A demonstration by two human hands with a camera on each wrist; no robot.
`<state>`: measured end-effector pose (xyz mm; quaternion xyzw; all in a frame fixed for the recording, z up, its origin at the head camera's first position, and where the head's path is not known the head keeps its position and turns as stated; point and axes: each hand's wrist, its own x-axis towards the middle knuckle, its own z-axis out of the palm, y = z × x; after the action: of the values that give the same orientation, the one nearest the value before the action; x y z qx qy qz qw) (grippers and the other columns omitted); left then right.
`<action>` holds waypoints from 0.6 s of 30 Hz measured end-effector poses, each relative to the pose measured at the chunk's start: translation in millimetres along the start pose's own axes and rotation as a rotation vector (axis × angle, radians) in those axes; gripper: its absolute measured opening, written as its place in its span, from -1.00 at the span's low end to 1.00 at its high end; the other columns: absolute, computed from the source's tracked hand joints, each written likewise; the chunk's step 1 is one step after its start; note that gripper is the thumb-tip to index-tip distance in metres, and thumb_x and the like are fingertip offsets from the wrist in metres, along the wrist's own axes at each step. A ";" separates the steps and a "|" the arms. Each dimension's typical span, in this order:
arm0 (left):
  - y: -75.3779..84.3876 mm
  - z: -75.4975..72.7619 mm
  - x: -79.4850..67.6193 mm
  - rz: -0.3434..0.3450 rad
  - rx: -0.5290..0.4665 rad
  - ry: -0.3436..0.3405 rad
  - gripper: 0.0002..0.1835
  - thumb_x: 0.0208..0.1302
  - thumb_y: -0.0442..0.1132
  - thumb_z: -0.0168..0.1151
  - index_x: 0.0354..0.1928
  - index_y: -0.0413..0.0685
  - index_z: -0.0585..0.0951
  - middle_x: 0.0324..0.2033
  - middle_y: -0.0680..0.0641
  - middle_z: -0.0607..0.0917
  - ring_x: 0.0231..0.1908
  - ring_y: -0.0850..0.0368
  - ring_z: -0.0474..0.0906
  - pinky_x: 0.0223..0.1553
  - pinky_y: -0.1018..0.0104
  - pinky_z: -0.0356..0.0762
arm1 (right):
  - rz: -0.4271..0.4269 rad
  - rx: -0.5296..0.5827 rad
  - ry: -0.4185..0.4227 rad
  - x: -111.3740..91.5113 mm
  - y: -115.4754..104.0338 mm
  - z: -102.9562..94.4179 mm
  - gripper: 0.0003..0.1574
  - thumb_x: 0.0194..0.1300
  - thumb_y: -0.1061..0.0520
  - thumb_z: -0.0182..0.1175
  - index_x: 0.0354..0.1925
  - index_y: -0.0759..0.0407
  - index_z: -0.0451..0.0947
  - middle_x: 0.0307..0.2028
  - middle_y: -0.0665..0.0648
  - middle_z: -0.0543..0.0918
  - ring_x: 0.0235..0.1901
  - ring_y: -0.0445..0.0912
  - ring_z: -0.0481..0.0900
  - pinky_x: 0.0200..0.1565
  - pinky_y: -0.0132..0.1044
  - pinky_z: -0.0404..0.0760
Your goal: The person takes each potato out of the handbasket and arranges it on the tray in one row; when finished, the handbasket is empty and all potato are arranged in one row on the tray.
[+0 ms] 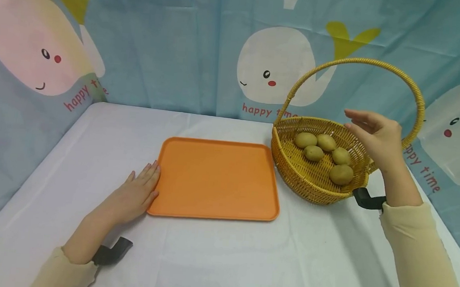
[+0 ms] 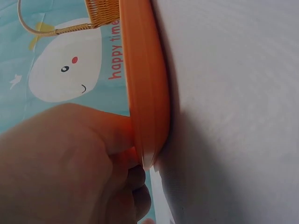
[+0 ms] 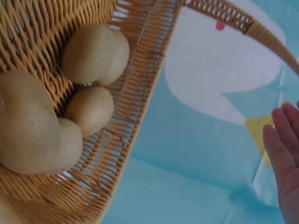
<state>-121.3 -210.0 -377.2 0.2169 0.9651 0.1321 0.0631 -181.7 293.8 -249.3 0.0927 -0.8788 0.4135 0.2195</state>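
An orange rectangular tray lies flat on the white-covered table. My left hand rests against its left rim, fingers extended along the edge. From the left wrist view, the fingers meet the tray's side near a corner. Right of the tray stands a yellow wicker basket with a tall hoop handle, and several potatoes lie inside. Over the basket's right side, beneath the handle, my right hand is raised with loosely bent fingers and holds nothing. The right wrist view shows those fingers apart from the potatoes.
The basket's handle arches high above its bowl. A light blue curtain printed with whales hangs behind and on both sides of the table. Each wrist carries a black camera mount.
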 end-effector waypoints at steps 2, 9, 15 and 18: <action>0.0 -0.2 -0.1 -0.002 -0.001 0.000 -0.32 0.41 -0.15 -0.04 0.39 -0.45 0.04 0.39 -0.39 0.01 0.39 -0.29 -0.13 0.24 -0.34 -0.12 | 0.041 -0.036 -0.028 3.5 1.4 -1.8 -0.58 0.25 0.13 0.25 0.08 0.19 0.58 -0.03 -0.10 0.65 -0.13 -0.46 0.53 -0.13 -0.64 0.45; 0.9 1.0 0.8 -0.005 -0.001 0.010 -0.31 0.42 -0.13 -0.04 0.38 -0.45 0.04 0.39 -0.38 0.01 0.39 -0.29 -0.11 0.24 -0.33 -0.12 | 0.145 -0.130 -0.167 21.0 18.6 1.4 -0.45 0.29 -0.04 0.20 0.16 0.20 0.51 0.07 0.10 0.59 -0.12 -0.40 0.50 -0.13 -0.56 0.46; 1.5 0.1 0.5 -0.016 0.004 0.004 -0.30 0.42 -0.12 -0.02 0.39 -0.46 0.03 0.39 -0.38 0.01 0.39 -0.29 -0.12 0.25 -0.32 -0.13 | 0.244 -0.067 -0.333 34.4 40.4 11.6 -0.37 0.29 -0.07 0.21 0.19 0.27 0.45 0.00 -0.06 0.63 -0.06 -0.33 0.47 0.07 -0.24 0.40; 1.0 1.7 1.2 -0.015 -0.002 0.002 -0.29 0.42 -0.12 -0.03 0.39 -0.46 0.02 0.39 -0.38 0.01 0.39 -0.29 -0.13 0.25 -0.32 -0.13 | 0.276 0.006 -0.386 37.0 53.9 19.3 -0.37 0.29 -0.02 0.21 0.20 0.33 0.43 -0.05 -0.09 0.65 -0.10 -0.37 0.48 0.10 -0.27 0.41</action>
<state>-121.7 -208.2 -378.6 0.2093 0.9667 0.1326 0.0635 -239.0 314.2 -279.9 0.0495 -0.9076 0.4168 -0.0113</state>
